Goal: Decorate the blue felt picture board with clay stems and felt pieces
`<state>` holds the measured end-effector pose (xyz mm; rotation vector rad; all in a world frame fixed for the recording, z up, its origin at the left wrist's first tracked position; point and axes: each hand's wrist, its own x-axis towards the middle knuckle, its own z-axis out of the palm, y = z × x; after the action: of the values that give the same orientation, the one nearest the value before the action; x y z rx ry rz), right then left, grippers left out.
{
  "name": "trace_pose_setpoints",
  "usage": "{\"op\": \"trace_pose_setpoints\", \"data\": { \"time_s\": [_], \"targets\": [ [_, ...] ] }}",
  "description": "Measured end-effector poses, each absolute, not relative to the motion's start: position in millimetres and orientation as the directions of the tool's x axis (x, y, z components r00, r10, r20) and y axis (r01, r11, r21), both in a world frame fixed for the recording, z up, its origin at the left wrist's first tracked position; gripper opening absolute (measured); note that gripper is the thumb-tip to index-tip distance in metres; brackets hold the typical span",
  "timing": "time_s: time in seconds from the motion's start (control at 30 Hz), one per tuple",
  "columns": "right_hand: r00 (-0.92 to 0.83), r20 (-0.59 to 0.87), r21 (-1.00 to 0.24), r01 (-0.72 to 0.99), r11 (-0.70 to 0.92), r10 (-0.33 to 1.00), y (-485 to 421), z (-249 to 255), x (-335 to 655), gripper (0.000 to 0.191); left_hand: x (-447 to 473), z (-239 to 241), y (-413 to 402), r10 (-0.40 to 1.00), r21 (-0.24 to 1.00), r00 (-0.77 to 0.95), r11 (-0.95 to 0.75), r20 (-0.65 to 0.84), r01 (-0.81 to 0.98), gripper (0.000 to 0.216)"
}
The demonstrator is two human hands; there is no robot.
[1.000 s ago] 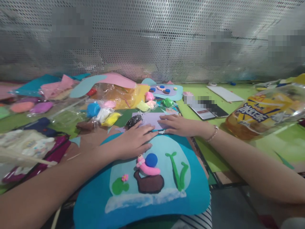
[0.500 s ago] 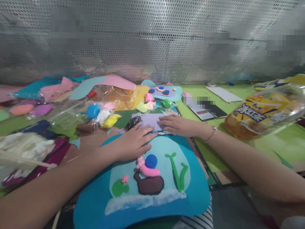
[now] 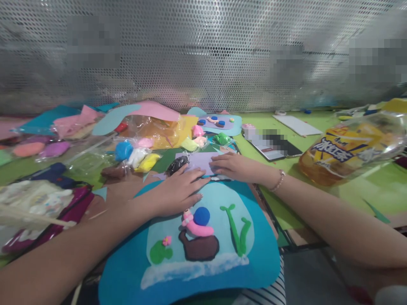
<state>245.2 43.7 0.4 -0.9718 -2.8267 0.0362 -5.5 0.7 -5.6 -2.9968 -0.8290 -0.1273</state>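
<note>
Moved since the earlier frames: next to nothing; we find both hands as they lay, the view alone shifted slightly.

Left hand [image 3: 176, 191]: fingers extended, loosely spread, laid across the upper edge of the blue card [image 3: 265, 250]; we see nothing gripped, and cannot tell what lies beneath the palm.

Right hand [image 3: 237, 167]: palm down, fingers outstretched and a little parted, tips on the lilac sheet [image 3: 199, 160]; nothing visibly grasped.

Blue card: nearest us, below the hands, bearing a pink snail [image 3: 200, 229] with a blue ball [image 3: 202, 216], a brown shape [image 3: 202, 248] and green stems [image 3: 235, 233].

Black packet [image 3: 178, 164]: just beside the left fingers.
</note>
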Motion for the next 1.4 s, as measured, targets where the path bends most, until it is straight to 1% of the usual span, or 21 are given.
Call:
{"op": "trace_pose_setpoints", "data": {
  "time_s": [0.13, 0.2, 0.33, 0.4, 0.5, 0.7, 0.8, 0.9, 0.97, 1.03, 1.1, 1.2, 1.27, 1.4],
  "targets": [
    [-0.776, 0.154, -0.042, 0.614, 0.788, 0.612, 40.8, 1.8, 244.2, 0.039, -3.8, -5.5, 0.4, 0.525, -0.042, 0.837, -0.843, 0.153, 0.536, 0.046],
    [-0.778, 0.155, -0.030, 0.612, 0.790, 0.609, 39.6, 2.4, 243.3, 0.039, -2.6, -5.0, 0.8, 0.562, -0.062, 0.801, -0.809, 0.207, 0.584, 0.046],
    [-0.773, 0.155, -0.040, 0.617, 0.786, 0.615, 38.6, 2.9, 241.0, 0.038, -2.6, -7.1, 4.9, 0.693, -0.072, 0.639, -0.657, 0.334, 0.750, 0.046],
    [-0.764, 0.150, -0.045, 0.629, 0.776, 0.628, 38.7, 2.6, 240.4, 0.038, -4.3, -10.5, 8.9, 0.738, -0.067, 0.561, -0.583, 0.375, 0.810, 0.045],
    [-0.754, 0.139, -0.035, 0.644, 0.764, 0.642, 39.1, 1.9, 240.6, 0.037, -7.5, -16.1, 15.2, 0.765, -0.066, 0.509, -0.529, 0.394, 0.846, 0.042],
    [-0.777, 0.144, -0.022, 0.617, 0.787, 0.613, 41.5, -0.3, 243.4, 0.038, -13.1, -22.7, 23.9, 0.779, -0.065, 0.485, -0.504, 0.398, 0.861, 0.036],
    [-0.783, 0.153, -0.020, 0.608, 0.794, 0.604, 41.9, -0.9, 243.0, 0.037, -15.8, -24.6, 27.3, 0.782, -0.042, 0.479, -0.506, 0.399, 0.862, 0.031],
    [-0.763, 0.171, -0.051, 0.625, 0.779, 0.624, 40.2, -0.4, 240.6, 0.034, -16.8, -23.7, 29.6, 0.779, 0.000, 0.474, -0.519, 0.410, 0.855, 0.028],
    [-0.743, 0.202, -0.088, 0.635, 0.767, 0.638, 38.2, 0.6, 238.3, 0.032, -15.5, -20.3, 29.5, 0.772, 0.034, 0.468, -0.531, 0.431, 0.846, 0.026],
    [-0.727, 0.264, -0.125, 0.626, 0.770, 0.634, 35.9, 2.2, 235.7, 0.028, -12.7, -15.2, 27.7, 0.760, 0.067, 0.460, -0.545, 0.459, 0.836, 0.028],
    [-0.719, 0.354, -0.149, 0.588, 0.795, 0.598, 33.4, 4.1, 233.1, 0.027, -9.2, -9.8, 24.2, 0.743, 0.094, 0.459, -0.567, 0.487, 0.818, 0.031],
    [-0.713, 0.479, -0.159, 0.503, 0.850, 0.512, 28.8, 6.6, 228.9, 0.027, -4.6, -4.5, 17.2, 0.708, 0.127, 0.469, -0.612, 0.528, 0.780, 0.031],
    [-0.711, 0.521, -0.163, 0.461, 0.872, 0.473, 25.4, 7.5, 225.9, 0.029, -2.8, -3.5, 13.2, 0.680, 0.140, 0.479, -0.644, 0.555, 0.752, 0.029],
    [-0.675, 0.593, -0.174, 0.425, 0.888, 0.439, 20.6, 7.5, 221.4, 0.027, -2.0, -3.7, 9.2, 0.619, 0.146, 0.512, -0.710, 0.595, 0.689, 0.026]
  ]
}}
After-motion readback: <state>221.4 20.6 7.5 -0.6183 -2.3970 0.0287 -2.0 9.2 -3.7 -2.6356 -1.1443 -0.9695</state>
